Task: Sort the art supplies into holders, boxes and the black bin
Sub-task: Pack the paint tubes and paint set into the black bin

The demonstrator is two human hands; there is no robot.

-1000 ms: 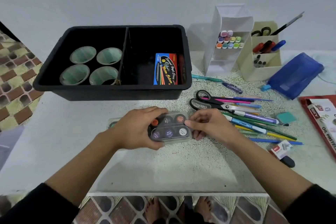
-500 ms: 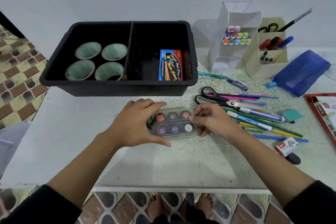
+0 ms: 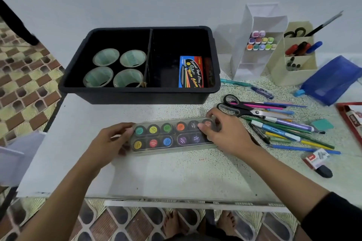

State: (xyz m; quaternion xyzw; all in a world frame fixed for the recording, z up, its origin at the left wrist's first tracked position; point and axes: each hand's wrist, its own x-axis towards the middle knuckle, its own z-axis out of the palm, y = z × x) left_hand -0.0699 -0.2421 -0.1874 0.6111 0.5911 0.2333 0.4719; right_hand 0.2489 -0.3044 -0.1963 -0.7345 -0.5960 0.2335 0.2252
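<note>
A clear paint box (image 3: 172, 136) with two rows of coloured pots lies flat on the table, in front of the black bin (image 3: 137, 95). My left hand (image 3: 109, 143) grips its left end. My right hand (image 3: 225, 133) holds its right end, fingers over the orange pot. The bin holds several tape rolls (image 3: 115, 69) in its left half and a watercolour box (image 3: 191, 72) in its right half.
Scissors (image 3: 241, 108) and a heap of pens and pencils (image 3: 290, 129) lie to the right. A white marker holder (image 3: 258, 45), a beige holder (image 3: 297, 58), a blue pouch (image 3: 333, 80), a red box (image 3: 350, 117) and erasers (image 3: 317, 160) stand further right.
My hands have slid apart to the two ends of the paint box, so its whole length of pots now shows. It lies flat on the table.
</note>
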